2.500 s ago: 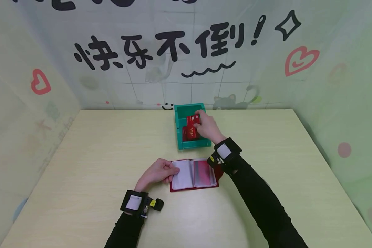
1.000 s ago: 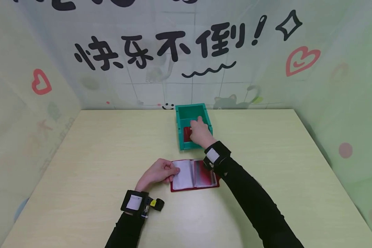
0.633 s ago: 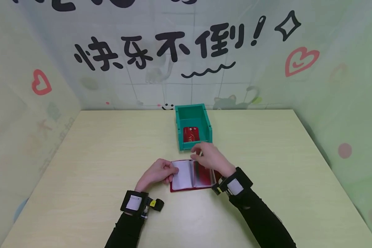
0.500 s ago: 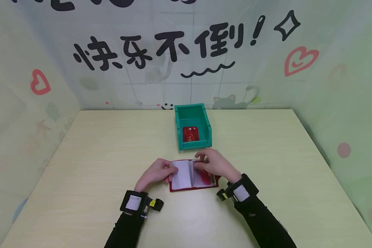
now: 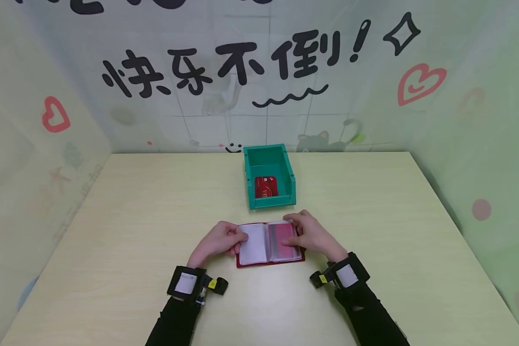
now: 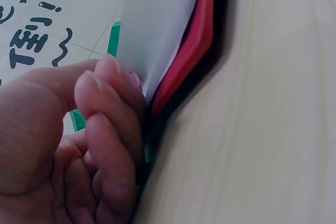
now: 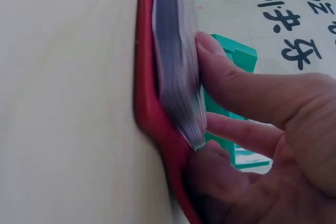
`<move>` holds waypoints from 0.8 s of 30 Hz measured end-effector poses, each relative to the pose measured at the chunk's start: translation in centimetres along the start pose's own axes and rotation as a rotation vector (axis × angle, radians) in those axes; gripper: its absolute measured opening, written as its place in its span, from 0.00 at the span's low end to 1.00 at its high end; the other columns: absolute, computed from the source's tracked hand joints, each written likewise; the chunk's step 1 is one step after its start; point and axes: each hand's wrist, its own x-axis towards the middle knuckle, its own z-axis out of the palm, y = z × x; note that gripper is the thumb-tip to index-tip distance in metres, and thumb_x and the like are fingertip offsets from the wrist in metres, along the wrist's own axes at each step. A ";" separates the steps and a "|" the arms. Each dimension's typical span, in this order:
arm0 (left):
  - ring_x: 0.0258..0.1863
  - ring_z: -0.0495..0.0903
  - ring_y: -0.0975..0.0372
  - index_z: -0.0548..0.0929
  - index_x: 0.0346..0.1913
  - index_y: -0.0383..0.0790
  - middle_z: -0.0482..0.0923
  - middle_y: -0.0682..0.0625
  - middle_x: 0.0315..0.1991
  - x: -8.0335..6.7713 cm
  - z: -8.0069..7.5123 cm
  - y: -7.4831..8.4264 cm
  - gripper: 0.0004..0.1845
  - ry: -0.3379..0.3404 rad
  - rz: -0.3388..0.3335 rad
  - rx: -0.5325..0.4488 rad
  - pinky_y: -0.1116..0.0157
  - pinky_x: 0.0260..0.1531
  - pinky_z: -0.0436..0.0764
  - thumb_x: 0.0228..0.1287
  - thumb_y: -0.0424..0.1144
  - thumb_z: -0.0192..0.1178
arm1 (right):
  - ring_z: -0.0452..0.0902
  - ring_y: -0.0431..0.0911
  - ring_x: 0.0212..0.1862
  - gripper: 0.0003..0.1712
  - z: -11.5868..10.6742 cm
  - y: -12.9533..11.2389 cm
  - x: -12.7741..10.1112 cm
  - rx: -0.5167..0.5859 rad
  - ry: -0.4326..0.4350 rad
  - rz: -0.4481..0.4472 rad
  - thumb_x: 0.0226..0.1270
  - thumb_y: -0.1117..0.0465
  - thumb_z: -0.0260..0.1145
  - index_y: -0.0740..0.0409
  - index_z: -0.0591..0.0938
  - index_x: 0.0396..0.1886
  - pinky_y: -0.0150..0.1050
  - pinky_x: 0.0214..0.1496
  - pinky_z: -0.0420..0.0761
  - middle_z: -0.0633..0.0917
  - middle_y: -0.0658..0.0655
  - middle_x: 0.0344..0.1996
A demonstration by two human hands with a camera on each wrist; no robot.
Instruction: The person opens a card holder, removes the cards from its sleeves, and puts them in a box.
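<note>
Your left hand (image 5: 218,239) pinches the left edge of the open card holder (image 5: 270,243), fingers curled round its white leaf. The holder lies flat near the table's (image 5: 112,230) front-middle, long axis left to right. Your right hand (image 5: 313,235) grips its right stack of sleeves. Beyond sits the green bin (image 5: 290,173), holding a red card (image 5: 265,186).

Pale wood desk (image 5: 134,230). On it: green bin (image 5: 291,174) at centre rear; open red card holder (image 5: 270,243) lying flat just in front of bin.
</note>
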 end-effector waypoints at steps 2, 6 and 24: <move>0.14 0.70 0.65 0.81 0.29 0.35 0.75 0.54 0.15 0.0 0.1 0.0 0.12 0.001 -0.003 -0.002 0.72 0.21 0.74 0.70 0.38 0.60 | 0.70 0.49 0.47 0.35 0.1 0.1 0.2 0.001 0.008 0.009 0.57 0.56 0.79 0.61 0.78 0.63 0.34 0.39 0.76 0.75 0.61 0.43; 0.14 0.70 0.65 0.81 0.29 0.35 0.75 0.54 0.15 -0.1 0.1 -0.1 0.12 0.001 -0.003 -0.003 0.72 0.21 0.74 0.70 0.37 0.61 | 0.70 0.50 0.48 0.33 0.5 0.3 0.4 -0.006 0.022 0.011 0.56 0.55 0.79 0.58 0.79 0.61 0.35 0.41 0.77 0.75 0.60 0.45; 0.13 0.70 0.66 0.80 0.28 0.35 0.75 0.54 0.15 0.0 0.1 -0.1 0.12 0.000 0.005 0.001 0.73 0.20 0.73 0.70 0.37 0.60 | 0.68 0.47 0.37 0.10 1.7 0.4 0.9 0.125 0.253 0.090 0.65 0.61 0.71 0.61 0.84 0.42 0.36 0.34 0.67 0.73 0.59 0.33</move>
